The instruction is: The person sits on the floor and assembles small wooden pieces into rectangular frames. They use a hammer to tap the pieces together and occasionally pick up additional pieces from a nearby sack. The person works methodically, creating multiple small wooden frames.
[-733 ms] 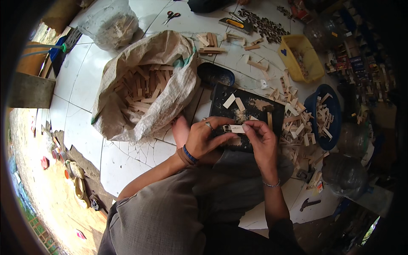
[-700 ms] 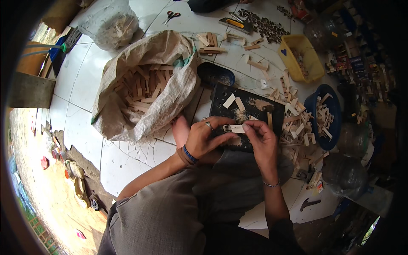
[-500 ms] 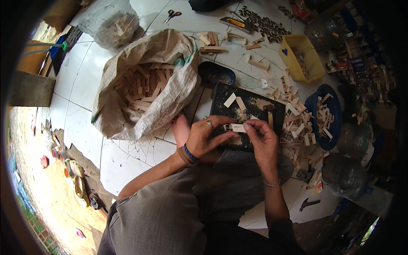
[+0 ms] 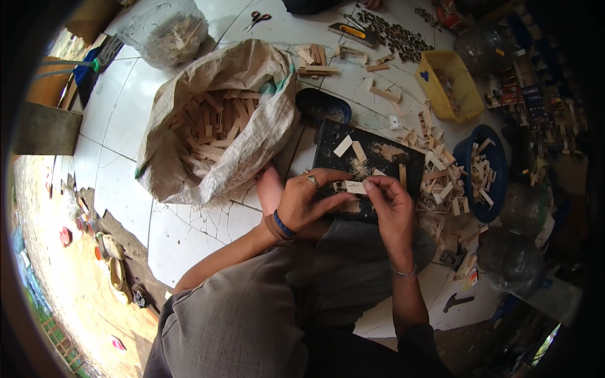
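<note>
Moved: almost nothing; both hands stay joined on the small wooden piece (image 4: 350,186) as before, and only the view drifts a little.
Left hand (image 4: 307,203): fingers curled narrow round the piece's left end, a ring on one finger and a dark band at the wrist.
Right hand (image 4: 389,203): thumb and fingertips pinch the right end of the same piece.
Piece: held level over the near edge of the black board (image 4: 378,165), just above the lap.
Board edges: sawdust and two pale offcuts lie on it; a dark oval tray (image 4: 323,106) touches its corner at 11 o'clock.
Room at 3 o'clock: crowded, a heap of wooden scraps (image 4: 441,186) runs up to the blue bowl (image 4: 483,174).
Room at 10 o'clock: the open sack (image 4: 217,120) of wood blocks sits near.
Room at 8 o'clock: bare white tiles (image 4: 126,189), the freest side.
Farther at 1 o'clock: yellow bin (image 4: 455,85).
</note>
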The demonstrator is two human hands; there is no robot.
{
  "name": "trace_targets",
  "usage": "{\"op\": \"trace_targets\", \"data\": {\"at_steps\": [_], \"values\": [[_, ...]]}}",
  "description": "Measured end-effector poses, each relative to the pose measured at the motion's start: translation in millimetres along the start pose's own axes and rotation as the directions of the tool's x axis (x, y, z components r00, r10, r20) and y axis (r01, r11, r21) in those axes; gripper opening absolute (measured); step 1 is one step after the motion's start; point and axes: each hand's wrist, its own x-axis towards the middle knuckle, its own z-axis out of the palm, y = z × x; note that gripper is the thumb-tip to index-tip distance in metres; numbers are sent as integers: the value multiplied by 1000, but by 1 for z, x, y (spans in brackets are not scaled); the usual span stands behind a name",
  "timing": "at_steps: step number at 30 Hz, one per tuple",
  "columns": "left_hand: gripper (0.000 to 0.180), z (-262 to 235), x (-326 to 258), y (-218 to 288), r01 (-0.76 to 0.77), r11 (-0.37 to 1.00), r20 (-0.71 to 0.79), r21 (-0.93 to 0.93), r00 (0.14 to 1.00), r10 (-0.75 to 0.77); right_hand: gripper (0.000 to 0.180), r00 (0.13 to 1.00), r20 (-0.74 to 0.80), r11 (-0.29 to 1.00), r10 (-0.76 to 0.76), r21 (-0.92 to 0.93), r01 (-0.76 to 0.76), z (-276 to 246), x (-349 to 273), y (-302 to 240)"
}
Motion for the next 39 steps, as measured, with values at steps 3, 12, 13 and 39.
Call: {"op": "trace_targets", "data": {"at_steps": [3,12,13,39], "values": [[39,0,0,0,-9,1000,-5,-15,1000,9,16,1000,-3,1000,-13,-6,13,0,0,0],[41,1,0,1,-29,999,-12,-13,1000,29,18,1000,-15,999,-17,-48,16,0,0,-2],[41,1,0,0,-26,999,-6,-20,1000,25,18,1000,-16,998,-25,-53,24,1,-1,-2],[12,7,5,-8,54,956,15,-287,999,-52,15,1000,8,996,-24,-91,24,-3,0,-2]]}}
